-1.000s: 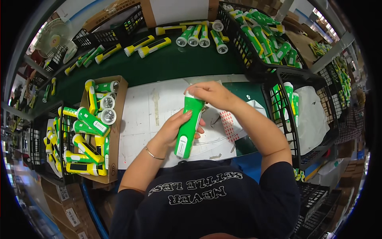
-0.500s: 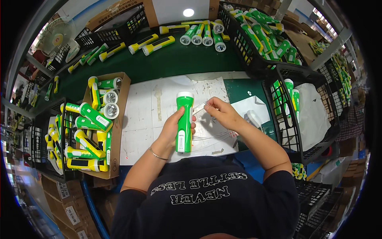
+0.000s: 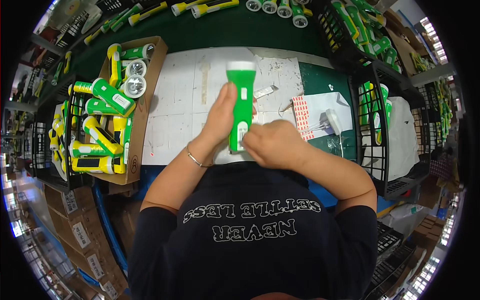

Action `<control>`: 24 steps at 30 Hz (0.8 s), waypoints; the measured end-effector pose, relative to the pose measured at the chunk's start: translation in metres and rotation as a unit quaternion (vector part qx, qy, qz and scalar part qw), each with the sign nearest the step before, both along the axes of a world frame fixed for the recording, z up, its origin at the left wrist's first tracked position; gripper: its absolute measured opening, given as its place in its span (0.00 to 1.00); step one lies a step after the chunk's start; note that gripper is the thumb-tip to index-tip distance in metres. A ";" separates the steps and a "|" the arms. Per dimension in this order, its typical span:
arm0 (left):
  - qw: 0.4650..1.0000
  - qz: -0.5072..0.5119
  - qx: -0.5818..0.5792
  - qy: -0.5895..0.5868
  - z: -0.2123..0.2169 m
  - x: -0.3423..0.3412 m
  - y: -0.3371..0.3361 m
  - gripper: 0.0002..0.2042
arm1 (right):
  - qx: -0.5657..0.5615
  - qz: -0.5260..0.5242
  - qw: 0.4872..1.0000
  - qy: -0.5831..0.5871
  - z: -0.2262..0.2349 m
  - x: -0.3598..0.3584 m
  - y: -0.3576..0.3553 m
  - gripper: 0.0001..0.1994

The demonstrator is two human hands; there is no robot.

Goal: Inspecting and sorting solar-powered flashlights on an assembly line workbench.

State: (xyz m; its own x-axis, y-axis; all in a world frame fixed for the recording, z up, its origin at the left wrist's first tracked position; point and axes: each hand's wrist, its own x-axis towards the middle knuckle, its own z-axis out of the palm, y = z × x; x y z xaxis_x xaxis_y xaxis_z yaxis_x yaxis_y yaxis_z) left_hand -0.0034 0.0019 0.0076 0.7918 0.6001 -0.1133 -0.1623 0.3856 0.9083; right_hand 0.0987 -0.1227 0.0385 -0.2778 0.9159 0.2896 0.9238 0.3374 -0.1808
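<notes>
Upright over the work surface, a green flashlight (image 3: pixel 242 95) with a white head is held in my left hand (image 3: pixel 220 112). My left thumb lies along its side, with the other fingers mostly behind it. My right hand (image 3: pixel 270 142) is closed, its curled fingers against the flashlight's lower end by a small light label. Whatever may be between those fingertips is hidden. To the right, a white charger-like piece (image 3: pixel 332 120) with thin cables lies on a white sheet (image 3: pixel 320 104) beside a strip of red stickers (image 3: pixel 301 112). A flat blade-like piece (image 3: pixel 265 91) lies behind the flashlight.
At left stand a cardboard box (image 3: pixel 156 70) of green and yellow flashlights and a black crate (image 3: pixel 75 172). Black crates (image 3: pixel 372 167) with more flashlights stand at right. Other flashlights (image 3: pixel 215 7) lie along the far side of the green table (image 3: pixel 210 35).
My right hand has moved down and left, from beside the flashlight's upper part to its lower end. The view has tilted down, uncovering the red stickers. My left hand keeps its hold.
</notes>
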 end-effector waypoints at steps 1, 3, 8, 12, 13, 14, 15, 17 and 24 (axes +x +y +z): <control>1.000 -0.002 -0.003 0.000 0.001 -0.001 0.007 0.22 | -0.009 0.021 1.000 0.017 -0.002 -0.006 -0.006 0.08; 0.998 0.051 -0.024 0.017 0.012 0.000 0.014 0.30 | 0.016 0.029 0.997 0.063 -0.004 -0.010 -0.009 0.09; 1.000 -0.001 0.027 -0.009 0.008 -0.008 0.010 0.23 | 0.081 -0.096 0.991 0.036 0.011 0.003 0.012 0.08; 0.998 0.020 0.051 -0.044 0.004 -0.011 0.003 0.23 | 0.066 -0.066 0.995 0.034 0.008 0.000 0.014 0.09; 0.997 0.023 0.048 -0.056 0.005 -0.011 0.005 0.23 | 0.065 -0.066 0.995 0.034 0.010 0.001 0.010 0.09; 0.996 0.028 0.045 -0.066 0.005 -0.013 0.007 0.23 | 0.037 -0.025 0.997 0.055 0.014 0.000 0.003 0.09; 0.996 0.042 0.056 -0.061 0.002 -0.014 0.011 0.25 | 0.008 0.018 0.997 0.076 0.016 -0.001 -0.003 0.09; 0.997 0.039 0.022 -0.056 0.000 -0.013 0.018 0.26 | -0.020 0.095 0.988 0.118 0.007 -0.011 -0.017 0.12; 0.997 0.011 -0.041 -0.059 0.006 -0.008 0.008 0.24 | 0.074 -0.112 0.963 0.234 -0.002 -0.012 0.014 0.17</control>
State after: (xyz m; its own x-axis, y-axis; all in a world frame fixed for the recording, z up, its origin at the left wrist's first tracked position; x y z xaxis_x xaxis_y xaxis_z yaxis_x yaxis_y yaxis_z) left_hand -0.0113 0.0095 0.0139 0.7892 0.6102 -0.0694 -0.2750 0.4522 0.8485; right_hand 0.0872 -0.1091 0.0360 0.1147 0.8770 0.4666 0.8054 0.1929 -0.5605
